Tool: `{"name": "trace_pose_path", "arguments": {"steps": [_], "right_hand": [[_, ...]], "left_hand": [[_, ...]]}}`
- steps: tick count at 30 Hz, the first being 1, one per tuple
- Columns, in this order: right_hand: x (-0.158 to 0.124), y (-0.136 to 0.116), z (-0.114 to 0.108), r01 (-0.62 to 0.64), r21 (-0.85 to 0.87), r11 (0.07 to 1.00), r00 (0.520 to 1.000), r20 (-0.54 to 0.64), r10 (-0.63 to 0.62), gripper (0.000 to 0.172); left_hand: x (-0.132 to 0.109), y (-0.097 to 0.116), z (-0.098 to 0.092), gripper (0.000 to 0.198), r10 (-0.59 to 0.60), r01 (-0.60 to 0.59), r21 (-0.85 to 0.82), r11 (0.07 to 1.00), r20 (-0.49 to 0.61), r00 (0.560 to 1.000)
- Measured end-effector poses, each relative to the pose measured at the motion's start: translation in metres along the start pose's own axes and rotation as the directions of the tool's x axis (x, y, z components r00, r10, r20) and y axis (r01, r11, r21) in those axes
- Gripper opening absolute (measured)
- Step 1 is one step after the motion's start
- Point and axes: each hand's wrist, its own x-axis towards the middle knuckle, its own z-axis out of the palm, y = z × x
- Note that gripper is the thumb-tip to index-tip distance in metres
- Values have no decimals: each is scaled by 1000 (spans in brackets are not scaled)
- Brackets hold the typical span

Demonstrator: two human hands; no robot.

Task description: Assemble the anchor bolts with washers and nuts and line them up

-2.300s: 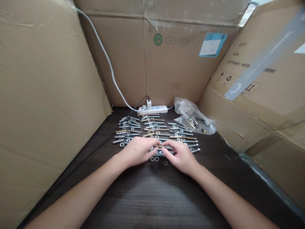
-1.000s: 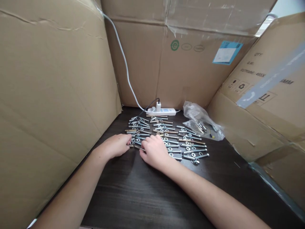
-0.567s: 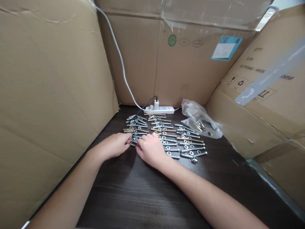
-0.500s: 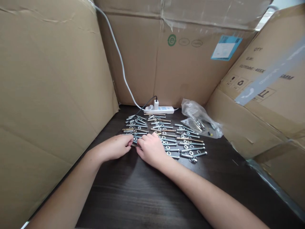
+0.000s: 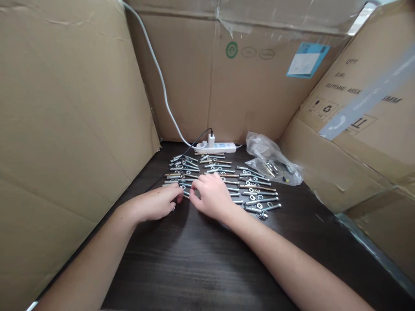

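My left hand point(image 5: 159, 201) rests low at the near end of the left column of hardware, its fingers curled together. A small shiny metal piece shows under its thumb, too small to name. Close to its right, my right hand point(image 5: 211, 194) has bent fingers, thumb and forefinger tips brought close; whatever lies between them is hidden. A washer point(image 5: 183, 187) lies between the hands beside bolts. Long silver and brass-coloured bolts point(image 5: 220, 171) with sleeves, washers and nuts lie in rows. My right hand covers part of the middle column. The right column point(image 5: 259, 193) is uncovered.
Behind the rows lies a white power strip point(image 5: 223, 148) with a plugged-in charger point(image 5: 211, 140) and a black cable. A clear plastic bag point(image 5: 270, 162) holding metal parts is at the back right. Cardboard boxes point(image 5: 181, 77) wall the dark tabletop point(image 5: 201, 268).
My hands have moved slightly apart, the right one shifting rightward. More of the washer and bolts between them shows. A shiny piece now appears under my left thumb. The view has shifted slightly.
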Motion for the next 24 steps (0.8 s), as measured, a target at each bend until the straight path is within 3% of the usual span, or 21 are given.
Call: {"name": "trace_pose_path", "arguments": {"steps": [3,6,8,10,12,14,19,24], "right_hand": [[0,1,-2,6,5,1000,1000,-6,-6,22],[0,3,-5,3,13,1000,1000,-11,-3,22],[1,4,-6,-2,17,1000,1000,-17,3,22],[1,5,-8,-9,17,1000,1000,-20,10,23],[2,6,-8,-13,18,1000,1000,-17,14,23],[1,6,-8,-11,25,1000,1000,-16,12,22],[3,8,-12,-22,61,998,999,-40,24,21],[12,35,-44,-121,101,988,985,-110,132,17]], "left_hand": [[1,3,-5,17,21,-20,9,1000,-82,996],[0,9,-11,16,-43,38,-39,999,-145,988],[-2,13,-14,17,-123,122,-155,980,7,992],[-3,15,-15,17,-166,214,-274,938,186,968],[-4,15,-14,17,-179,257,-340,905,244,953],[-4,15,-14,16,-168,226,-349,909,188,968],[-3,15,-22,15,-75,50,-260,964,-85,994],[1,16,-23,18,-61,-13,-193,981,-375,925]]}}
